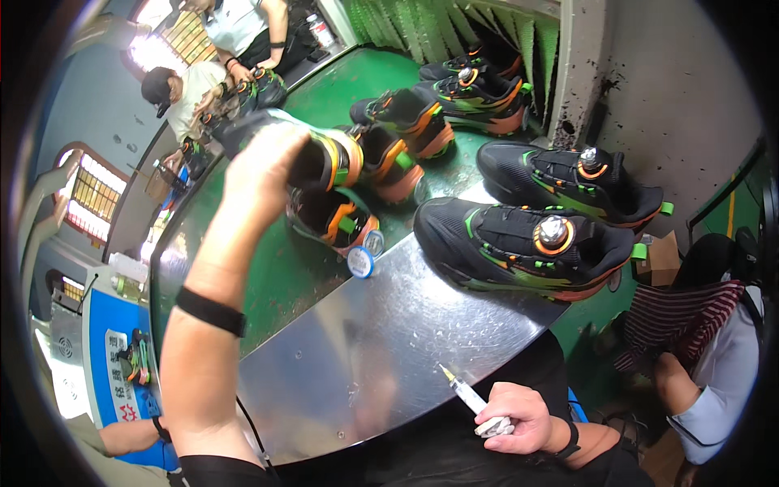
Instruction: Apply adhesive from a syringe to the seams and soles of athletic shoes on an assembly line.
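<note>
My left hand reaches out over the green table, closed around a black sneaker with an orange and green heel; motion blurs the hand, and it hides part of the shoe. Low at the right, my right hand grips a syringe with a yellowish tip that points up and left. A crumpled white wad shows in the same fist. Beyond it, on the metal sheet, stand a black sneaker with a silver dial knob and a similar sneaker behind.
More black sneakers line the green conveyor up to green curtain strips. A small round blue-white container rests by the metal sheet's edge. Co-workers handle shoes at the far left; another person sits at right.
</note>
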`<state>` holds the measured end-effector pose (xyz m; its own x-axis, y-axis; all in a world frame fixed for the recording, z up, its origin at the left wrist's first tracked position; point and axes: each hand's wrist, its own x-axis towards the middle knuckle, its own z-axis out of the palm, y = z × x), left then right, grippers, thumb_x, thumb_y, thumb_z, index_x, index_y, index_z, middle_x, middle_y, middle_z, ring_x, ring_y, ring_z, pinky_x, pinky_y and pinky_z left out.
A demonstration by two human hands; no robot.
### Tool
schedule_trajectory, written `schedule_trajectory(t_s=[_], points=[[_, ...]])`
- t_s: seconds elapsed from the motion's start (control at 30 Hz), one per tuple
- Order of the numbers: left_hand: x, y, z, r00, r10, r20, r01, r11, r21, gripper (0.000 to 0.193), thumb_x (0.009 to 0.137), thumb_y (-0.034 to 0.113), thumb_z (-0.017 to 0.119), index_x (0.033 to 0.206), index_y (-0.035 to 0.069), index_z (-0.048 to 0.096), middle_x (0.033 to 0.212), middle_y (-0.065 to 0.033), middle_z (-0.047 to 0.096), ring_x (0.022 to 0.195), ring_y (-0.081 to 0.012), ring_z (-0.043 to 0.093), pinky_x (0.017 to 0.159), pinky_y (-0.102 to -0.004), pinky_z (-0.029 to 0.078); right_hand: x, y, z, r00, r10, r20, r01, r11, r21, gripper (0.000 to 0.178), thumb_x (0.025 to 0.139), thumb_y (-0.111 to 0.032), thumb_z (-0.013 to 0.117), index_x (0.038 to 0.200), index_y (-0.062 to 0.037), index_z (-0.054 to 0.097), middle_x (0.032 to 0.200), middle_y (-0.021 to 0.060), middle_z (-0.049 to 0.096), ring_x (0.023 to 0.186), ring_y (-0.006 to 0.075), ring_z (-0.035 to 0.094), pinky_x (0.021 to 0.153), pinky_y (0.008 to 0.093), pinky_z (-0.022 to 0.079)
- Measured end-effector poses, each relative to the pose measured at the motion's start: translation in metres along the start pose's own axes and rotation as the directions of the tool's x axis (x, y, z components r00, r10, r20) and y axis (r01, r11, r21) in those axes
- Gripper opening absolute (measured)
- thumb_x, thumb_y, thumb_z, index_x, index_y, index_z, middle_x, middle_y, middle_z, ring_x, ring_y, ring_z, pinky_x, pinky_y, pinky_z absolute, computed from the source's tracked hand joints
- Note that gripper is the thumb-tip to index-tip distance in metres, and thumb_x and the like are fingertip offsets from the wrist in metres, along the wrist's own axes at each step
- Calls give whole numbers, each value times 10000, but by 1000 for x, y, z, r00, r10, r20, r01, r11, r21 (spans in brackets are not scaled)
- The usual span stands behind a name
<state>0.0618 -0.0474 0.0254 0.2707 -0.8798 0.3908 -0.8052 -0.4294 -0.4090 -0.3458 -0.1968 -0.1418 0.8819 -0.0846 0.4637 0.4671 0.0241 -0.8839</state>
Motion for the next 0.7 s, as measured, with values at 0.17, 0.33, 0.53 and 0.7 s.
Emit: schedule_trajectory(t_s=[0.17,0.33,0.53,0.7], points=[[3,15,27,918,-325,227,388,858,-337,735,662,35,738,1352,61,485,1305,-171,518,1245,-336,506,1095,-378,382,-5,1,-6,1000,5,-29,-4,1000,19,291,758,-141,824,987,-10,701,762,76,635,619,201,536,541,310,403],[-4,35,33,935,-298,194,335,921,-197,1010,572,249,896,1438,119,392,1414,-174,399,1294,-407,393,1099,-453,379,-4,7,-5,998,48,-30,-48,998,29,275,780,-136,786,1002,-5,690,824,90,691,628,232,538,565,338,410],[-4,36,42,919,-341,196,369,921,-126,945,597,75,849,1423,162,401,1388,-110,432,1256,-382,436,1058,-441,425,-3,5,-1,999,49,-22,-48,999,26,275,787,-135,782,1012,-9,687,847,79,690,654,223,542,573,333,418],[-25,1,28,940,-204,274,190,979,77,902,556,101,869,1357,187,465,1354,-51,473,1162,-354,489,934,-412,526,-5,3,-3,999,32,-39,-32,999,1,270,797,-138,775,1016,-8,686,848,76,686,661,219,539,577,333,423]])
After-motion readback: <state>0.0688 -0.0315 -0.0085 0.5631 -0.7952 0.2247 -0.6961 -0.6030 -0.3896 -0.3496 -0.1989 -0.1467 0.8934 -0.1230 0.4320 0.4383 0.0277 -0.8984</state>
